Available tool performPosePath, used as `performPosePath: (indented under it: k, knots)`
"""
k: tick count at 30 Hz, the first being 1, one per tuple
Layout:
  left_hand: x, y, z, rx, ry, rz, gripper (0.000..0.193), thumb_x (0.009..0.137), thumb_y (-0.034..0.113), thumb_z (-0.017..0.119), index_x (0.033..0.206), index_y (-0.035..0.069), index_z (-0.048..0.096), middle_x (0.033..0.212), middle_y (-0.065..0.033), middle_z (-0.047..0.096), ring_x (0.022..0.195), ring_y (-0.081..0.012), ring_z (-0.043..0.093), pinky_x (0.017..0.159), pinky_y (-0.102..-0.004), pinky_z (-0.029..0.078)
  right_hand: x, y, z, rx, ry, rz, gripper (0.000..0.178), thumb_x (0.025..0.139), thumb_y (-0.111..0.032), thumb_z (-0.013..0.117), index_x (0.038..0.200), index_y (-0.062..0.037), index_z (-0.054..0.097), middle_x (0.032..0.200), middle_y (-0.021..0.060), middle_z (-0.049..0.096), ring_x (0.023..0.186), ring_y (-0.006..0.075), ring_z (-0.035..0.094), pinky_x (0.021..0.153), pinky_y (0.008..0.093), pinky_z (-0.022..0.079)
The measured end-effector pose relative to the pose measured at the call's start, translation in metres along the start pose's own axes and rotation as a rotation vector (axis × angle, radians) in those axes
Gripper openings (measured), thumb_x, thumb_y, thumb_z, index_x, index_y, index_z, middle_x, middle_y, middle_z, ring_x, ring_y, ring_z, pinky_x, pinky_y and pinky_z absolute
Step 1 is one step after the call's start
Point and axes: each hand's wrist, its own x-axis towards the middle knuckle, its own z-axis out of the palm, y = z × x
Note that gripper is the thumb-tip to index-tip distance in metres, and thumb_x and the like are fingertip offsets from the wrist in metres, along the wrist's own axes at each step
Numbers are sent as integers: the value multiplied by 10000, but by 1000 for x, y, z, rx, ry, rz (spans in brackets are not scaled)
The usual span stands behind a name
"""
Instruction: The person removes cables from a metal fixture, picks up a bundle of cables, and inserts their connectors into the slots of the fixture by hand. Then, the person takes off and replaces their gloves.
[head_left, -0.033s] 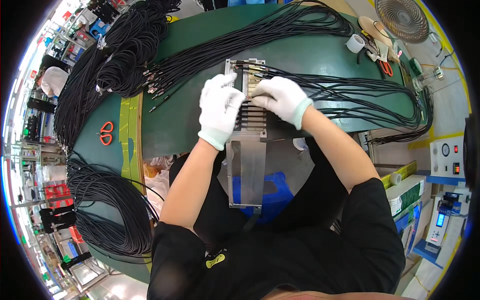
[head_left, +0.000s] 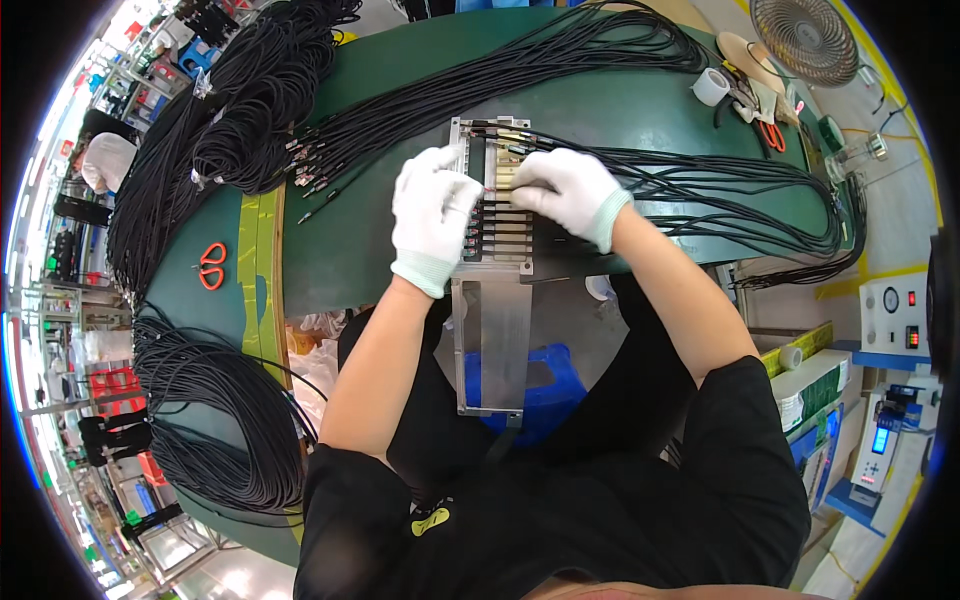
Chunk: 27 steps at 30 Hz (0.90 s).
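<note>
A long metal fixture [head_left: 527,268] with a row of slots lies across the table's front edge before me. Black cables [head_left: 720,163] with slim connector ends are laid across it and trail off to the right. My left hand [head_left: 432,215], in a white glove, is at the fixture's left side with fingers curled and thumb close to the forefinger. Over the right side of the slots is my gloved right hand [head_left: 568,195], its thumb and fingertips drawn together. What either hand pinches is too small or hidden to make out.
More black cable bundles [head_left: 240,430] lie at the left, and another bundle [head_left: 500,65] stretches along the back. Red-handled scissors [head_left: 211,267] rest on the left table. A white tape roll [head_left: 711,87] and a fan [head_left: 804,38] stand at the far right.
My hands have moved slightly apart. The left shifted a little to the left and the right a little to the right, uncovering more of the slots between them.
</note>
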Motion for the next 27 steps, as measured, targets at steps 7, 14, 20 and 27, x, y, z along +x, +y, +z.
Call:
performPosePath:
  k: [7, 14, 20, 27]
  knots:
    - [-7, -22, -10, 155, -10, -233, 82, 822, 162, 692, 844, 82, 694, 1061, -106, 685, 1040, -277, 603, 954, -393, 434, -3, 12, -11, -36, 42, -15, 145, 800, -214, 680, 817, -70, 667, 767, 82, 671, 740, 278, 619, 713, 365, 494]
    - [-9, -26, -9, 75, -81, -269, 138, 871, 176, 633, 952, 93, 708, 1020, -67, 702, 969, -248, 637, 920, -350, 447, -6, 15, -13, -219, 87, -99, 70, 742, -129, 667, 714, -111, 606, 693, 42, 613, 737, 263, 571, 715, 372, 452]
    - [-9, -20, -7, 82, -113, -303, 145, 896, 176, 600, 951, 94, 706, 985, -62, 710, 944, -237, 647, 911, -344, 442, -7, 18, -10, -309, 125, -135, 83, 723, -125, 673, 694, -125, 596, 669, 32, 601, 715, 254, 571, 676, 364, 448]
    - [-7, -25, -6, 50, -163, -273, 225, 922, 162, 564, 1041, 43, 712, 1084, -137, 689, 1052, -275, 619, 946, -350, 450, -3, 10, -14, -349, 88, -99, 80, 735, -159, 659, 702, -127, 593, 689, 27, 622, 740, 256, 588, 692, 372, 458]
